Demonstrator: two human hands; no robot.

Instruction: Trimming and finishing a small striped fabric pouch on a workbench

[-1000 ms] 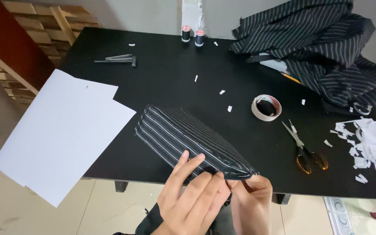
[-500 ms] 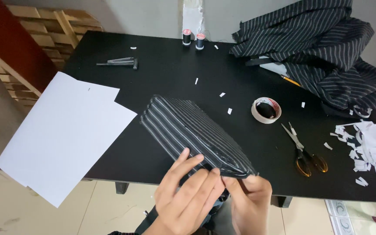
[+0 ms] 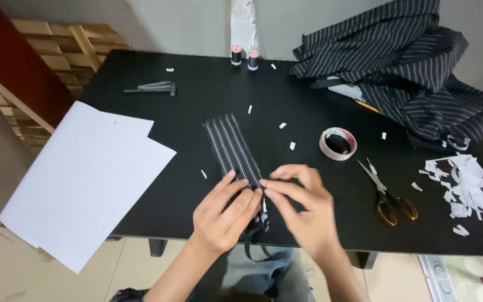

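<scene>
My left hand [image 3: 222, 215] lies flat with its fingers pressed together on the near end of a narrow folded strip of black pinstriped cloth [image 3: 232, 146], pinning it to the black counter [image 3: 197, 117]. My right hand [image 3: 300, 210] meets it from the other side, its grip pinching the same end of the strip between thumb and fingertips [image 3: 268, 187], right against my left fingertips. The strip runs away from both hands toward the far side of the counter, tilted a little leftward; its near end hangs over the counter edge under my palms.

Left of my left hand, sheets of white paper [image 3: 85, 179] overhang the counter edge. Right of my right hand lie orange-handled scissors [image 3: 389, 196], and beyond them a heap of white paper scraps [image 3: 470, 187]. A roll of tape [image 3: 337, 143] sits just past my right hand. Farther off, a bundle of the same striped fabric [image 3: 409, 72] is piled at the far right, and two thread spools [image 3: 244, 57] stand at the far edge.
</scene>
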